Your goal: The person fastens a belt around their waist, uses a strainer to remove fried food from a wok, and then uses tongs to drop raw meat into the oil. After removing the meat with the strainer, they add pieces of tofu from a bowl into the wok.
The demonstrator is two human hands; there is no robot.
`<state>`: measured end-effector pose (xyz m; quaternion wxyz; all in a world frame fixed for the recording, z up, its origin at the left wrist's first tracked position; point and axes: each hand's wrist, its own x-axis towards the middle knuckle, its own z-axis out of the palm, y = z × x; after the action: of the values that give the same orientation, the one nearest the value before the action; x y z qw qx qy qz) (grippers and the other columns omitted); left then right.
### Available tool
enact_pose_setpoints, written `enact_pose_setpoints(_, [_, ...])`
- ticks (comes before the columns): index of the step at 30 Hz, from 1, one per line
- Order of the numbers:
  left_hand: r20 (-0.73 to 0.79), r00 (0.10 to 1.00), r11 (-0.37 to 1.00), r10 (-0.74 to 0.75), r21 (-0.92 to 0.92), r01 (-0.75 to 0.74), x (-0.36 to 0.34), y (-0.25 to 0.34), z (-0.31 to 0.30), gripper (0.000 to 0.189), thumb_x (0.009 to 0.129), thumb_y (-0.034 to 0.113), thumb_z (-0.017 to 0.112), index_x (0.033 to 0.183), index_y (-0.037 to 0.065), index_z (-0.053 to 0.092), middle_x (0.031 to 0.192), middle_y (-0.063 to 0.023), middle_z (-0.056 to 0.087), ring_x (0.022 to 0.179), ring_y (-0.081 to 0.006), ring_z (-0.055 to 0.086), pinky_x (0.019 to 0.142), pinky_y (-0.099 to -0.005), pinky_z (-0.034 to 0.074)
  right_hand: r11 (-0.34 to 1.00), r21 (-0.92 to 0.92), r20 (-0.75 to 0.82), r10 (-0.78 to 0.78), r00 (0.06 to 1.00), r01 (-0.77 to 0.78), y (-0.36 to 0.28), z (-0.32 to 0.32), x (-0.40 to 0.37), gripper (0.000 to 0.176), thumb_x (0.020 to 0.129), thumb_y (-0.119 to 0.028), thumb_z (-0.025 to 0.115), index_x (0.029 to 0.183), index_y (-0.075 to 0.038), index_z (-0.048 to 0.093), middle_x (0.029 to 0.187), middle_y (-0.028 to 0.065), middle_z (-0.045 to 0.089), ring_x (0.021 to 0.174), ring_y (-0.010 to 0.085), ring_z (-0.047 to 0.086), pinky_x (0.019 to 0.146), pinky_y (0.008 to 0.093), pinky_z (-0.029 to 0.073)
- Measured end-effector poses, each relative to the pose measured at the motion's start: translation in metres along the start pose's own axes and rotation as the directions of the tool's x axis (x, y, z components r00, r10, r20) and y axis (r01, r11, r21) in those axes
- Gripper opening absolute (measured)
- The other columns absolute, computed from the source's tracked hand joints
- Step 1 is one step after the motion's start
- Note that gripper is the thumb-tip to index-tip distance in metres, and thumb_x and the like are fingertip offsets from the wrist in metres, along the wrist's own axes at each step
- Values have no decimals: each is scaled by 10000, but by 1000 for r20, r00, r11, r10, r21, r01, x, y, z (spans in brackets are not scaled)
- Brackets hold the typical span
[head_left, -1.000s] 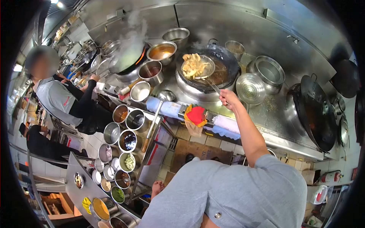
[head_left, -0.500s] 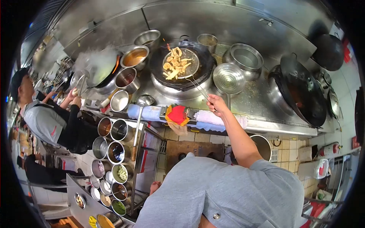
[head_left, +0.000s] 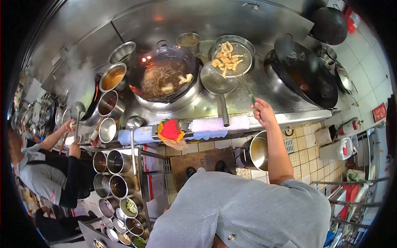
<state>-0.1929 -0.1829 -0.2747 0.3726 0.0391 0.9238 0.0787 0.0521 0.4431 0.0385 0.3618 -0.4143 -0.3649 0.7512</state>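
Observation:
My right hand (head_left: 262, 112) is closed around the thin handle of a wire-mesh strainer (head_left: 247, 63). Golden fried pieces (head_left: 226, 57) lie in the mesh, which is over a round metal pot (head_left: 249, 44) at the back of the stove. Just left of it, a perforated skimmer (head_left: 214, 82) rests with its handle pointing toward me. Dark bubbling oil fills a wok (head_left: 159, 78) further left, and a few pale pieces (head_left: 185, 78) float there. My left hand is out of view, behind my body.
A second large wok (head_left: 304, 76) stands on the right. Towels (head_left: 219, 124) and a red and yellow cloth (head_left: 170, 130) line the front edge. Several metal pots (head_left: 119, 186) of ingredients stand lower left. A co-worker (head_left: 41, 169) holds a ladle beside a steaming wok.
The strainer with the fried pieces has moved right, from above the oil wok to the pot. A few pieces now show in the oil. My view has shifted right; my left hand has left view.

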Motion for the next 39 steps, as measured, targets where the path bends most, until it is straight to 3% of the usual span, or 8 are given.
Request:
enact_pose_setpoints(9, [281, 891, 755, 357, 475, -452, -4, 50, -19, 307, 781, 296, 547, 977, 66, 607, 913, -155, 621, 886, -316, 601, 750, -407, 483, 968, -248, -163, -12, 987, -29, 7, -31, -21, 383, 908, -89, 451, 1273, -75, 339, 790, 77, 523, 456, 81, 378, 371, 215, 293])
enact_pose_setpoints(13, [455, 784, 536, 421, 573, -620, 0, 76, -21, 319, 773, 287, 550, 1007, 77, 602, 946, -165, 614, 914, -337, 589, 767, -426, 481, 446, -878, -58, -457, 887, 172, 40, -36, 23, 317, 900, -98, 447, 1215, -73, 427, 696, 45, 535, 451, 79, 417, 375, 232, 317])
enact_pose_setpoints(16, [555, 695, 373, 457, 590, -716, 24, 125, -13, 331, 767, 280, 553, 1030, 85, 598, 971, -172, 610, 934, -352, 580, 779, -440, 479, 537, -820, -89, -462, 883, 198, 42, -32, 33, 311, 899, -96, 447, 1208, -68, 435, 676, 35, 534, 449, 72, 411, 372, 220, 307])
enact_pose_setpoints(18, [277, 800, 728, 533, 332, -600, 27, 195, -4, 365, 775, 233, 533, 1113, 96, 538, 1089, -181, 554, 962, -370, 559, 784, -463, 471, 661, -736, -152, -369, 917, 144, 25, -15, 23, 325, 895, -96, 446, 1218, -65, 431, 716, 57, 556, 470, 90, 434, 399, 245, 343])
enact_pose_setpoints(23, [197, 633, 586, 749, 249, -771, 23, 360, 11, 585, 762, 218, 566, 1284, 83, 340, 1401, -127, 262, 1087, -359, 481, 888, -460, 413, 956, -286, -180, -126, 976, 71, -7, 8, 8, 325, 902, -74, 437, 1225, -77, 400, 796, 70, 536, 437, 61, 342, 372, 212, 298])
enact_pose_setpoints(27, [159, 729, 679, 666, 276, -681, 49, 394, 57, 694, 763, 269, 569, 1363, 107, 260, 1446, -105, 200, 1186, -329, 407, 947, -462, 373, 985, -154, -72, -90, 993, 79, -25, 28, 3, 329, 889, -31, 412, 1217, -55, 398, 785, 82, 509, 417, 23, 294, 325, 149, 223])
enact_pose_setpoints(34, [268, 779, 689, 566, 364, -626, 54, 409, 63, 751, 771, 342, 556, 1397, 121, 205, 1470, -89, 143, 1223, -304, 384, 965, -443, 364, 944, -316, 113, -62, 992, 95, -39, 85, 7, 350, 891, -50, 411, 1241, -48, 407, 775, 59, 506, 427, 21, 321, 337, 152, 236])
enact_pose_setpoints(39, [430, 634, 555, 643, 310, -772, 67, 412, 57, 652, 815, 424, 481, 1339, 70, 325, 1270, -211, 457, 1102, -333, 504, 920, -416, 416, 701, -681, 212, -89, 973, 213, -48, 135, 56, 350, 907, -83, 411, 1253, -33, 412, 773, 51, 547, 417, 54, 357, 363, 197, 295])
